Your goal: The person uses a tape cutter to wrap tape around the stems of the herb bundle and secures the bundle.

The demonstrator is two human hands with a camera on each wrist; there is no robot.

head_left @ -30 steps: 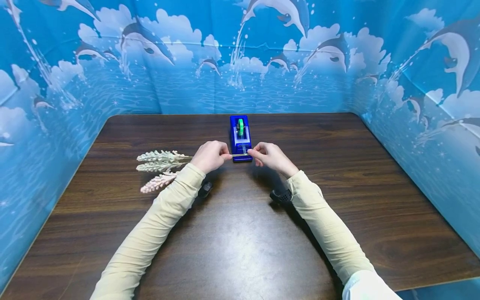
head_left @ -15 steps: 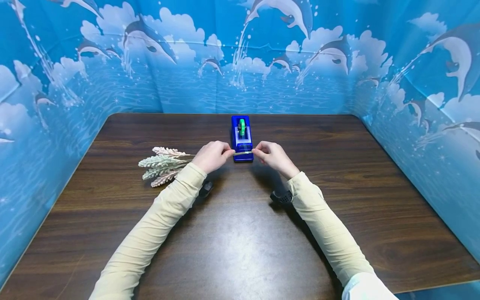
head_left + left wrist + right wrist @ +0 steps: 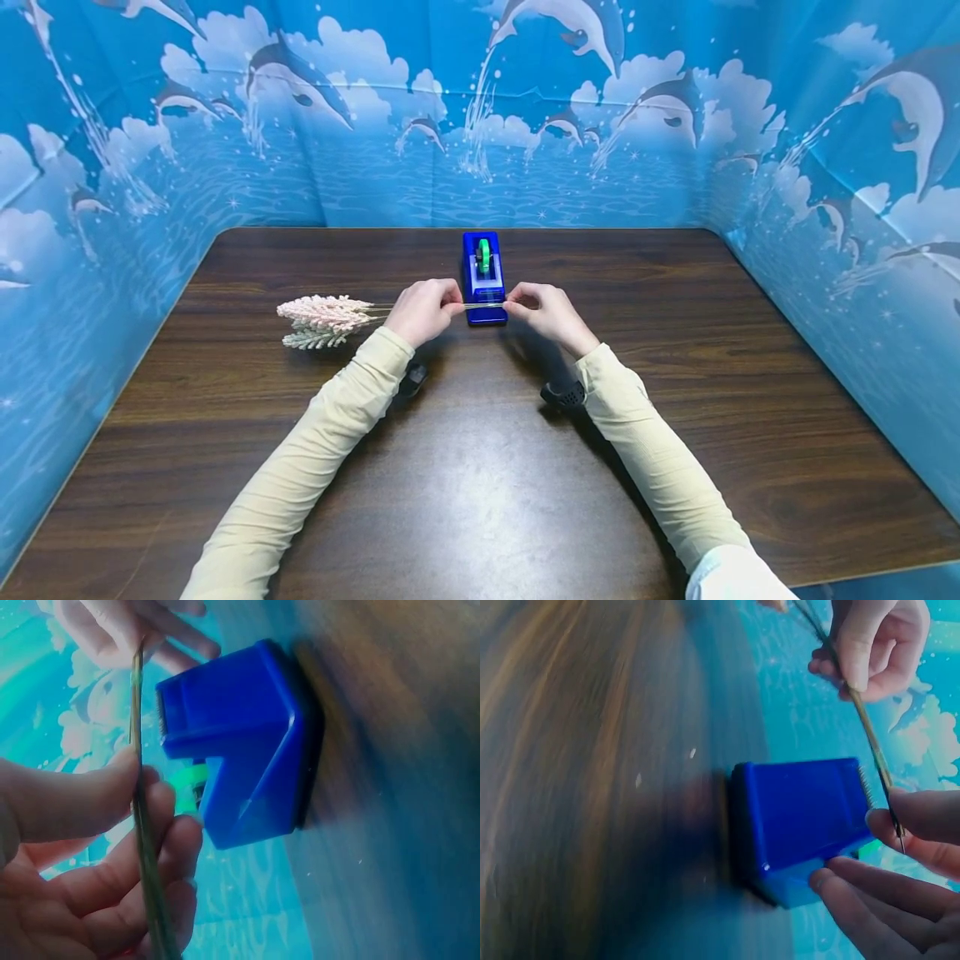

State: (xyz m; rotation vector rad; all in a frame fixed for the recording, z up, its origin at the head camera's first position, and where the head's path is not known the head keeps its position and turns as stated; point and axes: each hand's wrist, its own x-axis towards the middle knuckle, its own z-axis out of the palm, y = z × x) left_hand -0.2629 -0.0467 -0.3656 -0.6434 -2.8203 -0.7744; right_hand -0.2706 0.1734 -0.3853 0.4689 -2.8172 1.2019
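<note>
A bunch of artificial flowers with pink and pale green heads (image 3: 322, 312) lies sideways, its heads pointing left. My left hand (image 3: 423, 312) pinches its thin stems (image 3: 146, 859) between thumb and fingers. At the stem ends, my right hand (image 3: 547, 318) pinches with thumb and forefinger, its other fingers apart below. The stems stretch level between both hands, in front of the toothed edge of a blue tape dispenser (image 3: 487, 316). A pale, shiny band shows on the stems (image 3: 868, 731) near the right fingertips. A green tape roll (image 3: 483, 255) sits in the dispenser.
The dark wooden table (image 3: 480, 467) extends round the hands, with its back edge just behind the dispenser. A blue dolphin-print curtain (image 3: 480, 100) hangs at the back and sides. Black wrist devices (image 3: 562, 393) sit under both forearms.
The flower heads have turned about the stems: pink ones now lie uppermost, where pale green ones were. Both hands have stayed nearly in place at the dispenser.
</note>
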